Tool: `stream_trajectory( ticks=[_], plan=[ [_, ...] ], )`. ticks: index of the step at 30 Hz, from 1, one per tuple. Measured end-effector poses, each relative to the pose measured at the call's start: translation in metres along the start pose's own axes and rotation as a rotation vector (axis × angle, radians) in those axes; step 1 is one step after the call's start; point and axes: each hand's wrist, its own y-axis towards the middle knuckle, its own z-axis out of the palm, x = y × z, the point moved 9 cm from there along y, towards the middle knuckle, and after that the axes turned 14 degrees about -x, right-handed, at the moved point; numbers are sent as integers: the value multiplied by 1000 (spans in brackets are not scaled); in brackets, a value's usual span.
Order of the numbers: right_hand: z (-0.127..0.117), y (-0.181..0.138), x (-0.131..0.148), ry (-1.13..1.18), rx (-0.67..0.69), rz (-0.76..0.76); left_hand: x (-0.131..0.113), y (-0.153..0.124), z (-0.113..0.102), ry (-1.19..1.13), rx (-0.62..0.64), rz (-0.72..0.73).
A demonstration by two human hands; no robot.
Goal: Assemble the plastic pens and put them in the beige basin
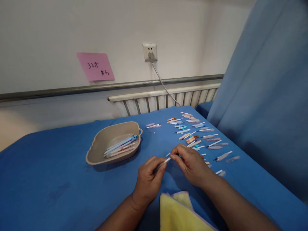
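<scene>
Both of my hands meet over the blue-covered table (48, 179). My left hand (148, 181) is closed in a pinch on one end of a thin white pen part (166, 160). My right hand (191, 163) is closed on the other end, fingers curled around a piece with a bit of teal showing. Just beyond the hands lie several loose pen parts (192, 136), white refills, clear caps and coloured barrels, spread in rows to the right.
A beige tray (96, 150) holding several assembled pens (121, 146) sits left of the hands. A yellow cloth (178, 213) lies at the near edge. A blue curtain (264, 96) hangs at right. Behind are a radiator, a wall socket with cable and a pink note (95, 66).
</scene>
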Motion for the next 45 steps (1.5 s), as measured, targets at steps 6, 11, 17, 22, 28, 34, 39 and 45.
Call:
stream_trajectory(
  ticks=[6, 11, 17, 22, 28, 34, 39, 45],
  plan=[
    [0, 3, -9, -49, 13, 10, 8, 2, -1, 7, -9, -37],
    [21, -2, -33, -191, 162, 71, 42, 6, -13, -43, -184, -261],
    [47, -9, -46, -369, 242, 101, 59, 3, -9, -119, -198, -379],
    [55, -6, -44, -447, 194, 92, 61, 3, -6, -132, -190, -391],
    [64, -7, -48, -511, 230, 95, 58, 3, -2, -168, -154, -388],
    [69, -6, -50, -580, 251, 69, 59, 0, 1, -158, -120, -402],
    [68, -7, -53, -521, 244, 84, 61, -2, 3, -172, -109, -411],
    [68, -9, -58, -459, 284, 83, 61, -1, 1, -173, -117, -409]
  ],
)
